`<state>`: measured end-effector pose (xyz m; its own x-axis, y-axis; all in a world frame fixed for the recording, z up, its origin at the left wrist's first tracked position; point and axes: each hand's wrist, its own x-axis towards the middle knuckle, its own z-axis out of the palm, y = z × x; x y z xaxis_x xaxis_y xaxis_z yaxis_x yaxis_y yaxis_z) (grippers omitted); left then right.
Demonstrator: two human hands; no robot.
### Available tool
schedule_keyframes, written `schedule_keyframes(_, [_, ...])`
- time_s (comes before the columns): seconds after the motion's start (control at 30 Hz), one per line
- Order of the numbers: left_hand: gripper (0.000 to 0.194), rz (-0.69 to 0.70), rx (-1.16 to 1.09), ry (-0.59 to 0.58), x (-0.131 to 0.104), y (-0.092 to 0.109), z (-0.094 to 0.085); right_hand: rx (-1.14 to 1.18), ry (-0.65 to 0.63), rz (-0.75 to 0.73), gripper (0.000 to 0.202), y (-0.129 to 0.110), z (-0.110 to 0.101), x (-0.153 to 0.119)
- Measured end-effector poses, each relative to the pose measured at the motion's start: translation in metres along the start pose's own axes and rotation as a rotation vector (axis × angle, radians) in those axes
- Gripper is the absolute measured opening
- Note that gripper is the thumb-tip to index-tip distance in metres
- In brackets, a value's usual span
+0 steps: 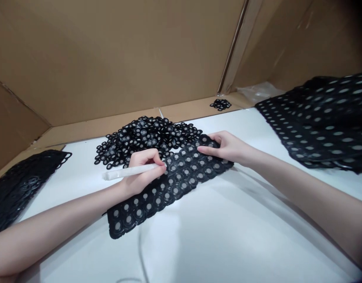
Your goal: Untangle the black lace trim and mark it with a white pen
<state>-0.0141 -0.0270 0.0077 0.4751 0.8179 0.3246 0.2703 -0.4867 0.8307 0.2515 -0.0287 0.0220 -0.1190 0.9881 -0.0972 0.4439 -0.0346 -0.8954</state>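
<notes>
A black sheet (175,184) with rows of pale round spots lies slanted over the white table. My left hand (145,169) pinches a white pen-like tool (128,172), its tip hidden at the fingertips over the middle of the sheet. At the sheet's upper right end, my right hand (223,147) grips the edge, thumb on top and the other fingers partly hidden behind. Just beyond the sheet is a heap of small black rings with pale centres (142,135).
Stacked black sheets with pale spots (322,122) lie at the right. Black perforated sheets (19,184) lie at the left. A small ring pile (220,104) and clear plastic (260,91) sit near the cardboard wall (125,51). The white table (228,236) spans the front.
</notes>
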Motion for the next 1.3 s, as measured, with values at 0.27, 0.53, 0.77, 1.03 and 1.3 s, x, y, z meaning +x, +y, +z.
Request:
schedule_keyframes(0.27, [0.018, 0.052, 0.144, -0.008, 0.001, 0.001, 0.0, 0.059, 0.025, 0.009, 0.046, -0.012, -0.002, -0.006])
schedule_keyframes(0.53, [0.019, 0.226, 0.313, -0.1, 0.006, 0.003, 0.005, 0.04, 0.033, -0.145, 0.043, -0.038, -0.001, -0.026])
schedule_keyframes(0.77, [0.023, 0.168, 0.095, 0.057, -0.003, 0.001, -0.001, 0.021, 0.056, -0.094, 0.046, -0.015, -0.004, -0.009])
schedule_keyframes(1.03, [0.019, 0.281, 0.096, -0.067, -0.003, 0.002, 0.001, 0.034, 0.042, -0.075, 0.048, -0.016, -0.006, -0.009])
schedule_keyframes(1.3, [0.019, 0.327, 0.167, -0.094, -0.002, -0.001, 0.001, 0.087, 0.026, -0.054, 0.042, -0.018, -0.008, -0.01])
